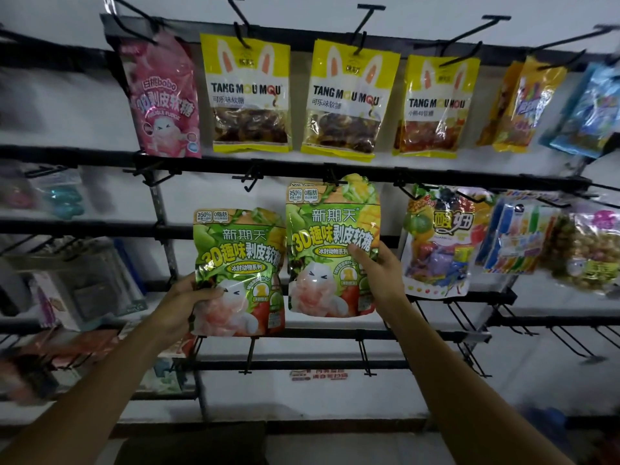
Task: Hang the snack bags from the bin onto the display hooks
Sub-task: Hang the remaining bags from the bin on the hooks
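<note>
Two matching green snack bags are in front of the black hook rack. My left hand [183,305] grips the lower left corner of the left green bag [239,263], which is off the hooks, below an empty hook [251,178] on the second rail. My right hand [377,273] holds the right edge of the right green bag [330,243], thumb on its front. The top of that bag sits at a hook [332,180] on the second rail; whether it hangs on it is unclear.
The top rail carries a pink bag [161,95], three yellow bags [250,95] and more at the right. A fruit-print bag [439,243] and others hang right of my hands. Lower rails [302,364] hold bare hooks. Blurred goods fill the left shelves. No bin shows.
</note>
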The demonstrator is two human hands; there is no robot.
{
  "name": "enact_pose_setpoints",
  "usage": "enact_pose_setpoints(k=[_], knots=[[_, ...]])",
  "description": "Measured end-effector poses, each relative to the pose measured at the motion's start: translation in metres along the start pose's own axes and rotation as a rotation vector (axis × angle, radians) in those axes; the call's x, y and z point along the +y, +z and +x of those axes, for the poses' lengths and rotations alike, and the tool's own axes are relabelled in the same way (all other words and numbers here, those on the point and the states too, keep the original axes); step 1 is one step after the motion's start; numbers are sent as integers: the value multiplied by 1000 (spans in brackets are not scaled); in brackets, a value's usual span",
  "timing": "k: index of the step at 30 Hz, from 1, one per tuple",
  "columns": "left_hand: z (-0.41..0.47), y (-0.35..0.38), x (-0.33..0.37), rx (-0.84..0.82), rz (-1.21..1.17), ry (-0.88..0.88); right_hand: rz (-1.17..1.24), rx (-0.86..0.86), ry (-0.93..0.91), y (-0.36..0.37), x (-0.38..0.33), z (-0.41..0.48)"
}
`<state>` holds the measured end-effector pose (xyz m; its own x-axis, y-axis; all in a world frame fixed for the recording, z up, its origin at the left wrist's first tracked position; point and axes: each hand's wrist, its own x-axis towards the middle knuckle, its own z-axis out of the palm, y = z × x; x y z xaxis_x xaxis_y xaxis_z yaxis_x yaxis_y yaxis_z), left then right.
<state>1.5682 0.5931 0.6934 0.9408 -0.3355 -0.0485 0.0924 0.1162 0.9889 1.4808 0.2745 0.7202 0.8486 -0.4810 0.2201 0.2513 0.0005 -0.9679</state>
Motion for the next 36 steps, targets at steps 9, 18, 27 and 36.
enact_pose_setpoints(k=[9,18,27,36], knots=[[1,4,-2,-11,-33,-41,-7,26,5,0,12,9],[-1,6,-3,-1,-48,-42,4,40,12,2,20,19],[17,6,-10,-44,-79,-83,-105,91,50,9,22,60],[17,2,-35,58,-103,-107,-201,147,109,6,41,58]])
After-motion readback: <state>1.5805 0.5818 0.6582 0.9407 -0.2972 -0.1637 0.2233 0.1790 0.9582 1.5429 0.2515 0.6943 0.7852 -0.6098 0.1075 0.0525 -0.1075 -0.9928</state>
